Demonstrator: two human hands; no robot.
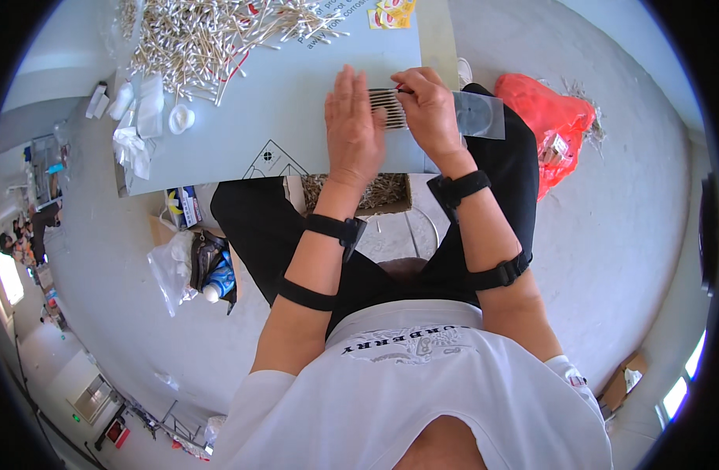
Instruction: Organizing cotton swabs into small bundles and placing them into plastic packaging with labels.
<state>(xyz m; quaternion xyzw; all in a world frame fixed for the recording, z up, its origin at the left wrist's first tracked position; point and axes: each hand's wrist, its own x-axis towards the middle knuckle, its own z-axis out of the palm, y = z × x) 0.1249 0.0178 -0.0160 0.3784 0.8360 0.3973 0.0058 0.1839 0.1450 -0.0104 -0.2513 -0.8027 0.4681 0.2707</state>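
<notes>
A row of cotton swabs (387,100) lies side by side on the table between my two hands. My left hand (353,133) rests flat at the row's left end, its fingers stretched out and together. My right hand (431,110) is at the right end, thumb and fingers pinched. A small dark reddish bit shows at its fingertips, too small to name. From under that hand a clear plastic bag (488,117) reaches past the table's right edge, above my thigh. Whether the swabs lie inside the bag or on it, I cannot tell.
A big heap of loose cotton swabs (191,47) covers the table's far left. Yellow packets (392,16) lie at the far edge. A white cup (182,119) and clear containers (150,106) stand left. A red plastic bag (531,98) sits on the floor; a box (394,207) is under the table.
</notes>
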